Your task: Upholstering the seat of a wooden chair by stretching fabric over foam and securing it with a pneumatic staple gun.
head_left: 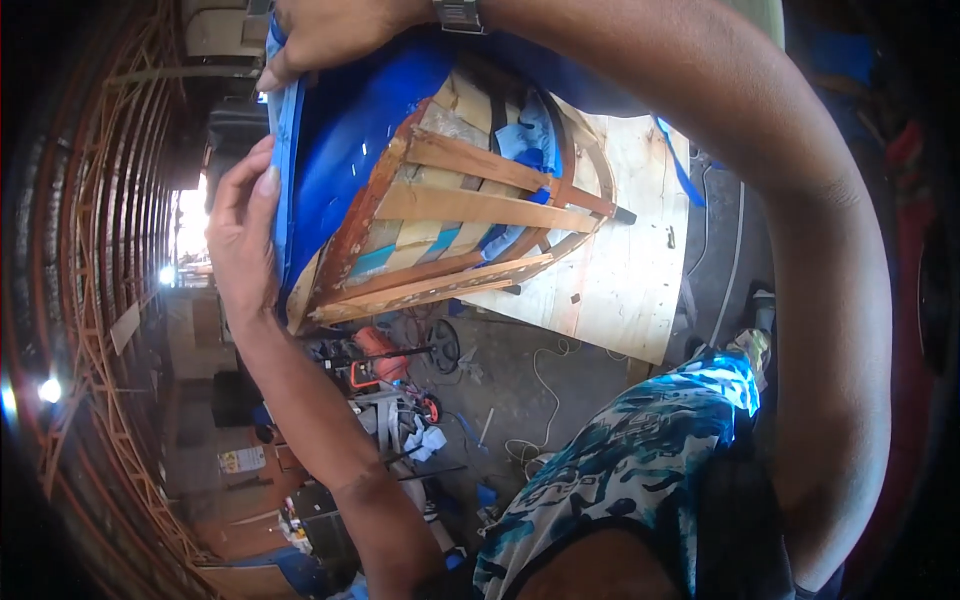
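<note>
A wooden furniture frame [390, 150], apparently an upholstered seat or chair seen from its open underside, shows bare slats, webbing and padding. Glossy blue upholstery material [345, 150] wraps its left side, and a lighter blue folded edge [285, 190] runs along the rim. My left hand [243, 215] pinches this edge between thumb and fingers, partway down. Above it, my right hand [335, 35], reaching over the top with a metal watch on the wrist, closes its thumb and fingers on the same edge near the upper corner. Part of the right fingers is hidden behind the material.
The frame rests on a pale plywood tabletop [640, 240]. A blue strip [680, 165] hangs at its far side. Below are a red compressor-like tank [380, 350] with a black wheel, a cable [545, 400] on the floor, and scraps. Roof trusses [120, 200] line the left.
</note>
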### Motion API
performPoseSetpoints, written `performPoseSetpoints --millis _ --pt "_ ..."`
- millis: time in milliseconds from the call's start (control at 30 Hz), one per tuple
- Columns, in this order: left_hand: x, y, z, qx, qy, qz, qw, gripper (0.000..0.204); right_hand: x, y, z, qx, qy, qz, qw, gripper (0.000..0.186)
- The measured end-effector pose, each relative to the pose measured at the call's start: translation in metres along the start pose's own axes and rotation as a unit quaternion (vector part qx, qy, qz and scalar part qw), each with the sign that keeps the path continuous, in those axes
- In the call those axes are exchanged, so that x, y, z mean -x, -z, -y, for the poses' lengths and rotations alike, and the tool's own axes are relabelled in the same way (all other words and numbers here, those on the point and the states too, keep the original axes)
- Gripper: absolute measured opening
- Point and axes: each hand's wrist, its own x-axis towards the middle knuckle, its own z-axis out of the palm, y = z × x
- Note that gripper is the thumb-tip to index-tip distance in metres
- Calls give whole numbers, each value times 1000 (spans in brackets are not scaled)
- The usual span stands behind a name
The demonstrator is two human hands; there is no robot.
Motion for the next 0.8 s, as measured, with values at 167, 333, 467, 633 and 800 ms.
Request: performPoseSetpoints --millis 167,333,467,633,800 --pt "-12 -10 -10 -135 -21 71 988 29 53 -34 -4 -124 -246 -18 961 63" --pt "-16 -25 -11 -164 16 86 982 29 99 -93 7 -435 -324 -171 822 50" --pt "-13 -35 -7 -104 -23 34 994 36 102 -93 11 -567 -361 -200 712 53" --pt "-15 -35 -8 -116 -32 13 993 36 70 -36 -1 -278 -298 -147 901 46" --pt "-21 -28 -10 -46 96 2 994 43 39 -9 -12 -167 -200 -135 956 45"
